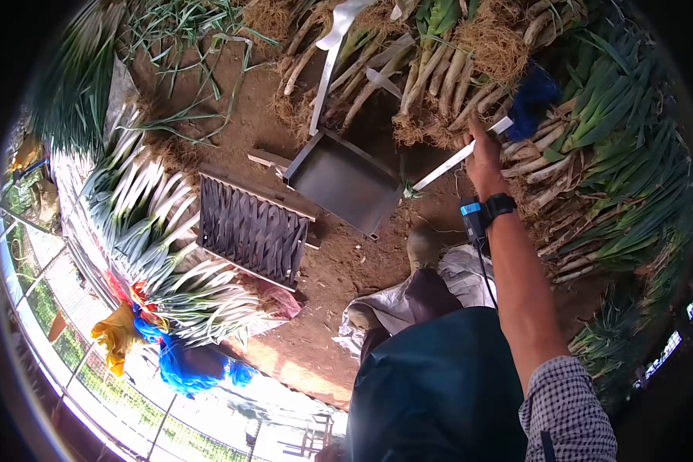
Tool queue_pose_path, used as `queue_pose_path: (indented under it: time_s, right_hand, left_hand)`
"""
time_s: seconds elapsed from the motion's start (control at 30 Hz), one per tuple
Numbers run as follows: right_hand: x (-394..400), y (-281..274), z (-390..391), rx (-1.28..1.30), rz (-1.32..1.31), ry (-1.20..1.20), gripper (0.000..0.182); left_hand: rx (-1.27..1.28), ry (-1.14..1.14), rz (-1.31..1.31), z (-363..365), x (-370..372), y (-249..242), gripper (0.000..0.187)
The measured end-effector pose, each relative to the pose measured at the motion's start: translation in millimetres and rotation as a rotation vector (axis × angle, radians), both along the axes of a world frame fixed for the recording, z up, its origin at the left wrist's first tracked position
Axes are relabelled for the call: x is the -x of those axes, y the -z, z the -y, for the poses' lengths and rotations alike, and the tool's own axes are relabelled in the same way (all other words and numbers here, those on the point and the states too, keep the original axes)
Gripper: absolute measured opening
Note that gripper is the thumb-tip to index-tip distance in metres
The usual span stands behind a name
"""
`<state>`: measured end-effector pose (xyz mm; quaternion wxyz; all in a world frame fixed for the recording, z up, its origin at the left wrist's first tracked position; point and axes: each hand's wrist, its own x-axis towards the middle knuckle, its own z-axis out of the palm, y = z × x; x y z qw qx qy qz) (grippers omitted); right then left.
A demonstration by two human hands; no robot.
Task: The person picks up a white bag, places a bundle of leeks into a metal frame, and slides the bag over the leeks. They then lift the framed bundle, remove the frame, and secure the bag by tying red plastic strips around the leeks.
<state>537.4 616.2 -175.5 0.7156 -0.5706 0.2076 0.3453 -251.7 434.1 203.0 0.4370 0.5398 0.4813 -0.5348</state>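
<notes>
My right hand point(483, 156) reaches forward with its fingers closed around a white bar point(446, 165). This bar slants up and right from the corner of a dark, shallow metal tray point(343, 181). Another white bar point(325, 88) rises from the tray's far left corner. Just beyond my hand lie leeks point(446, 77) with pale stalks and brown roots, and a blue bundle point(533, 100) is close to the bar's far end. I cannot make out my left hand in this view.
Left of the tray stands a crate-like frame with dark woven strips point(250, 227). Trimmed leeks point(215, 300) are stacked at left, and a long leek pile point(616, 169) lines the right. Pale sacking point(470, 273) lies by my boots point(423, 248). A wire fence point(77, 362) is at lower left.
</notes>
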Motion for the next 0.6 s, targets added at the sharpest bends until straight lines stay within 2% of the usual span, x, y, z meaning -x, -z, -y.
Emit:
queue_pose_path:
  time_s: [0.03,0.07,0.1,0.13,0.17,0.23,0.3,0.37,0.43,0.5,0.57,0.6]
  right_hand:
    - [-3.6,0.3,-6.5,0.053,0.104,-0.076,0.03]
    - [-6.9,-2.9,-10.3,0.213,0.128,-0.154,0.036]
    - [-13.2,-1.7,-13.3,0.365,0.159,-0.234,0.046]
    - [-21.0,-8.6,-12.5,0.747,0.279,-0.503,0.064]
    - [-18.0,-20.0,-2.5,0.748,0.607,-0.611,0.067]
    - [4.8,-46.2,20.3,0.72,0.596,-0.428,0.065]
    - [33.2,-80.5,59.9,0.625,0.561,-0.48,0.059]
    - [64.7,-102.8,115.8,0.829,0.573,-0.819,0.05]
    - [106.8,-125.2,183.4,0.843,0.43,-0.94,0.04]
    - [156.3,-148.7,268.7,0.889,0.373,-0.989,0.036]
    - [218.7,-196.0,332.9,1.011,0.247,-0.824,0.033]
    - [252.7,-208.9,380.8,1.092,0.215,-0.842,0.031]
  left_hand:
    - [0.019,0.205,0.004,-7.2,1.3,12.9,0.036]
    - [0.009,-0.133,-0.067,-14.8,4.7,4.1,0.037]
    - [-0.04,-0.695,-0.209,-46.1,-32.6,6.6,0.039]
    - [-0.089,-0.981,-0.286,-82.7,-74.5,17.6,0.04]
    - [-0.141,-1.119,-0.307,-110.1,-99.5,35.6,0.042]
    - [-0.148,-1.022,-0.209,-151.5,-116.5,76.8,0.044]
    - [-0.232,-1.043,-0.086,-188.6,-131.1,132.9,0.047]
    - [-0.257,-1.129,-0.01,-238.9,-179.4,173.4,0.051]
    - [-0.224,-1.116,0.144,-269.7,-194.2,209.1,0.054]
    - [-0.255,-0.851,0.237,-285.4,-194.7,226.2,0.053]
    - [-0.228,-0.666,0.315,-306.7,-198.2,220.2,0.056]
    - [-0.339,-0.538,0.379,-318.6,-179.8,238.8,0.053]
